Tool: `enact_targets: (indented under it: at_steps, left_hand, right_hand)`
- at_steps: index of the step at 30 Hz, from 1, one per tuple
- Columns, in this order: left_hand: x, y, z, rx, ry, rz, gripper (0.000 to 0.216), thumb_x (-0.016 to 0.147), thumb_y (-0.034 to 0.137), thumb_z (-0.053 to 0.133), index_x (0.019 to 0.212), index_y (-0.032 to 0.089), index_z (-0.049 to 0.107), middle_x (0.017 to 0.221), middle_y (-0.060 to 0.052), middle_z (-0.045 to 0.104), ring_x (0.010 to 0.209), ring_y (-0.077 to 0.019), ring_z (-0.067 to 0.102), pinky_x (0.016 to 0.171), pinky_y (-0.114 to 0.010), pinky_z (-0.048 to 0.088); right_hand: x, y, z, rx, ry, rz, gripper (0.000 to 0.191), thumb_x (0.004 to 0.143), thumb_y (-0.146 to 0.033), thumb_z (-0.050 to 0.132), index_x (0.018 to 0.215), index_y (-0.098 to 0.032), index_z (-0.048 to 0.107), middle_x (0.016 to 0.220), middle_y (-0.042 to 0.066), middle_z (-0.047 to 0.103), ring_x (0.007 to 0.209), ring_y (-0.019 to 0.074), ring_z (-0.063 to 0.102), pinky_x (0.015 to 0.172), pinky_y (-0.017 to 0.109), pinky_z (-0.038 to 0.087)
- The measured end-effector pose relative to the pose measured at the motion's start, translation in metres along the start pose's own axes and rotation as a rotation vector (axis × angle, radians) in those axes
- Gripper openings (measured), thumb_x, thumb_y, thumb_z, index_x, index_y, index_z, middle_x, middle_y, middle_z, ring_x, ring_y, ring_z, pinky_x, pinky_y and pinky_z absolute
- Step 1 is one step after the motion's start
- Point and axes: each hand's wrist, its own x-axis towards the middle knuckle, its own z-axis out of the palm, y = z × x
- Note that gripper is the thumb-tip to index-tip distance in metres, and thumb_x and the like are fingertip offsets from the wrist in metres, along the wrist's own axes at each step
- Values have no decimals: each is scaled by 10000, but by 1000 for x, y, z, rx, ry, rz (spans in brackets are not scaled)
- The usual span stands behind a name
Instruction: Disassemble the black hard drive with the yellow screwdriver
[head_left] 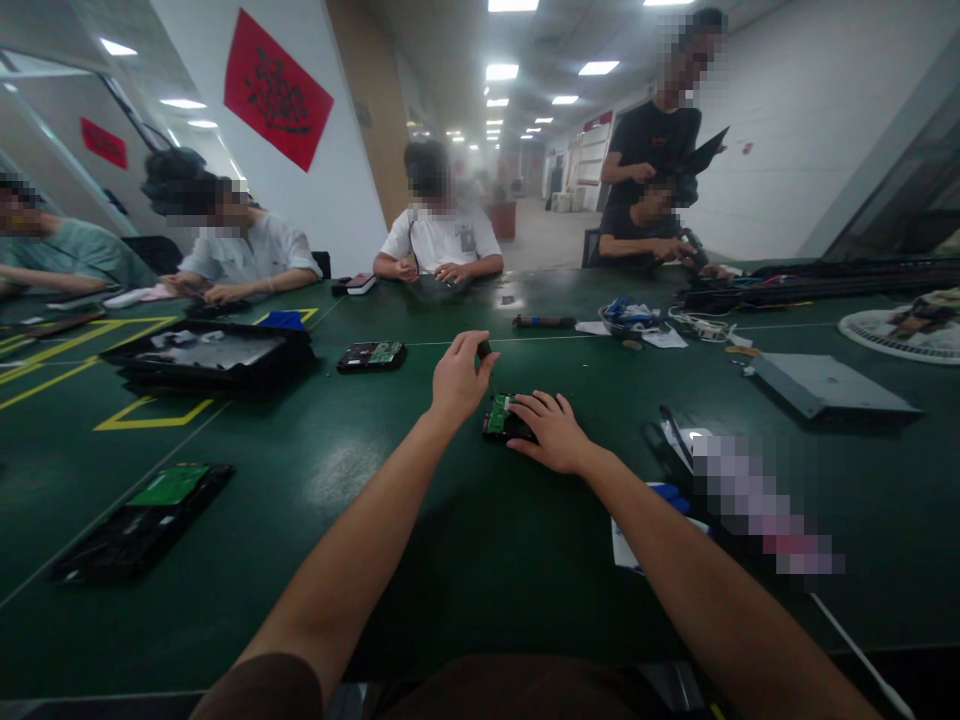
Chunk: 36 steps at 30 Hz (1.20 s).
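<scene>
A hard drive (498,418) with a green circuit board lies flat on the dark green table in front of me. My right hand (553,432) covers its right end, thumb at the near edge and fingers spread across the top, holding it against the table. Just above the drive's far left side, my left hand (459,378) pinches a short dark handle, which looks like a screwdriver (484,349). Its tip is too small to make out. Further left sits a second hard drive (372,356), apart from both hands.
At near left lies a larger black device with a green board (169,487). A black tray (217,350) stands behind it. To the right are a blue-and-white packet (630,545), a phone-like blurred item (757,500), a grey box (832,385) and cables (630,315). People sit across the table.
</scene>
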Motion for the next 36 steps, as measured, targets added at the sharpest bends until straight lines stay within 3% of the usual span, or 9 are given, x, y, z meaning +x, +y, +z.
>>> enact_targets:
  at_steps: [8, 15, 18, 23, 26, 30, 34, 36]
  left_hand:
    - [1, -7, 0, -43, 9, -117, 335, 841, 214, 740, 1148, 245, 607, 1231, -112, 676, 1111, -277, 659, 1019, -412, 469]
    - [-1, -7, 6, -41, 55, -18, 390, 818, 223, 761, 1145, 204, 549, 1269, -148, 560, 1218, -286, 569, 996, -425, 507]
    - [-3, -5, 8, -43, 110, -25, 359, 815, 240, 767, 1109, 195, 565, 1236, -132, 524, 1157, -264, 567, 919, -397, 549]
    - [-3, 0, 4, -136, 109, -111, 272, 841, 300, 751, 1049, 219, 595, 1086, -78, 605, 1034, -225, 613, 891, -355, 548]
    - [-3, 2, 3, -150, 57, -99, 221, 904, 263, 663, 1113, 225, 606, 1071, -72, 645, 997, -209, 638, 927, -352, 531]
    - [-4, 2, 5, -87, 51, 11, 256, 951, 203, 556, 1203, 216, 605, 1186, -108, 615, 1074, -212, 621, 925, -331, 535]
    - [-4, -3, 5, 70, 71, 27, 268, 927, 264, 643, 1192, 231, 628, 1219, -105, 564, 1043, -214, 625, 839, -321, 570]
    - [-3, -4, 3, 160, 61, 40, 266, 913, 260, 674, 1177, 253, 640, 1191, -87, 598, 1052, -226, 634, 874, -349, 570]
  right_hand:
    - [0, -1, -1, -5, 1, -2, 685, 964, -649, 484, 1561, -328, 388, 1653, 56, 326, 1515, 392, 210, 1204, 661, 135]
    - [0, 0, 1, -4, 12, -10, 686, 962, -655, 486, 1558, -328, 394, 1654, 56, 323, 1516, 393, 213, 1207, 657, 128]
    - [0, 0, 2, -2, 13, -9, 688, 962, -656, 484, 1559, -325, 393, 1655, 58, 321, 1517, 394, 209, 1206, 660, 125]
    - [0, 0, 1, -1, 11, -2, 687, 960, -665, 478, 1554, -328, 400, 1659, 56, 314, 1517, 396, 210, 1208, 661, 123]
    - [0, 0, 1, 0, 21, -4, 686, 959, -667, 479, 1549, -326, 407, 1654, 53, 326, 1514, 394, 217, 1210, 657, 130]
    - [0, 1, 2, -4, 26, -11, 685, 962, -659, 483, 1550, -316, 405, 1649, 56, 335, 1513, 392, 219, 1209, 654, 140]
    - [1, 1, 3, -13, 26, -12, 680, 961, -650, 495, 1546, -315, 410, 1649, 53, 332, 1510, 398, 222, 1203, 661, 150]
    - [1, 1, 3, -16, 23, -10, 677, 963, -646, 494, 1548, -316, 407, 1652, 52, 327, 1511, 399, 220, 1202, 663, 151]
